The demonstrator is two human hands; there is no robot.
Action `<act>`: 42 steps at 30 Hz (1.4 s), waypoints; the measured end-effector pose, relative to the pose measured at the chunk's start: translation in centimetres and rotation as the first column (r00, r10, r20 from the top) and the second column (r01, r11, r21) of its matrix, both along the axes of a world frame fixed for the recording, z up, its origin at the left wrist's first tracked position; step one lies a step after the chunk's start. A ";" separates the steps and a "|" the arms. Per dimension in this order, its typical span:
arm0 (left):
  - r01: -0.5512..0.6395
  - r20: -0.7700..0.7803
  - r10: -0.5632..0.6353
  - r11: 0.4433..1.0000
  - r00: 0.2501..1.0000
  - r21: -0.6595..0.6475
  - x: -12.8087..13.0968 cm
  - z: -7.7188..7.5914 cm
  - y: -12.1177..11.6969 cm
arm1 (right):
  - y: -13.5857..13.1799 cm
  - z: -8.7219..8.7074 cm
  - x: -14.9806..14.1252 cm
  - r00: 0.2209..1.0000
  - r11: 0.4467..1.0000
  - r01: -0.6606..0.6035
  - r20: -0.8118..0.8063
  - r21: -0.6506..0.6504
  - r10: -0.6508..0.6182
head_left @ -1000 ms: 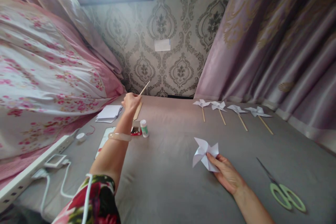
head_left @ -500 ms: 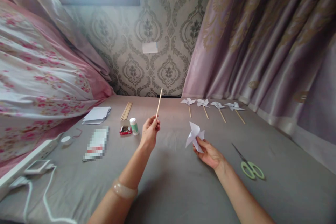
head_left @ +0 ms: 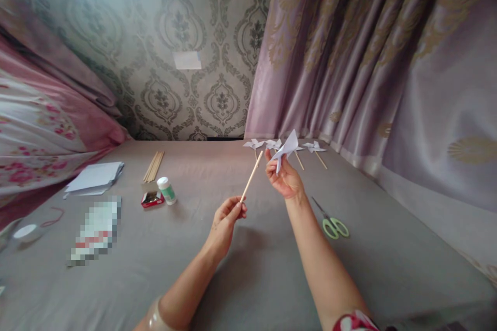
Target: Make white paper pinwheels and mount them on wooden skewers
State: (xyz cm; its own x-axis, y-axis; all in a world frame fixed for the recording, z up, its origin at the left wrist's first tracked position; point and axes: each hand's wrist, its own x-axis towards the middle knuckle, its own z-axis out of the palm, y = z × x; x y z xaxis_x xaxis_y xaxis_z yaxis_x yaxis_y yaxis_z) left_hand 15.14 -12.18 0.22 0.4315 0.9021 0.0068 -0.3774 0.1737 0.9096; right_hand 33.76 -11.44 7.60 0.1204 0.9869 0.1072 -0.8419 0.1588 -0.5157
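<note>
A thin wooden stick (head_left: 252,176) slants up and to the right from my left hand (head_left: 228,220), whose fingers are closed round its lower end. My right hand (head_left: 285,176) is raised and pinches a white paper pinwheel (head_left: 286,147), turned nearly edge-on. The stick's upper tip is close to the pinwheel, with a small gap between them. Behind my right hand, several finished paper pinwheels on sticks (head_left: 314,146) lie in a row, partly hidden by the hand and the held pinwheel.
Green-handled scissors (head_left: 334,227) lie to the right. On the left are loose sticks (head_left: 154,166), a small red box (head_left: 152,199), a white-and-green bottle (head_left: 166,191), a stack of white paper (head_left: 93,178), a blurred-out packet (head_left: 99,230) and a white round object (head_left: 27,233). Curtains (head_left: 310,62) hang behind.
My right hand has lifted the pinwheel and turned it nearly edge-on. My left hand has tilted the stick rightward, bringing its tip near the pinwheel. The view has swung right.
</note>
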 end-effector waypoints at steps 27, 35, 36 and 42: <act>0.021 -0.063 -0.015 0.995 0.998 0.097 1.1 1.7 -0.1 | 1.2 -3.3 -2.1 0.972 0.992 0.000 0.233 -0.126 0.030; -0.111 0.009 0.111 0.988 0.994 0.111 2.2 4.2 0.3 | 0.3 -2.0 -1.6 0.984 0.997 -0.051 0.165 -0.064 0.061; -0.118 0.020 0.117 0.986 0.993 0.115 2.4 4.2 0.2 | 0.3 -2.1 -1.6 0.987 0.997 -0.068 0.141 -0.045 0.074; -0.127 0.047 0.120 0.978 0.992 0.165 2.5 3.6 -0.9 | 0.4 -2.6 -2.6 0.990 0.996 -0.090 0.113 0.022 0.087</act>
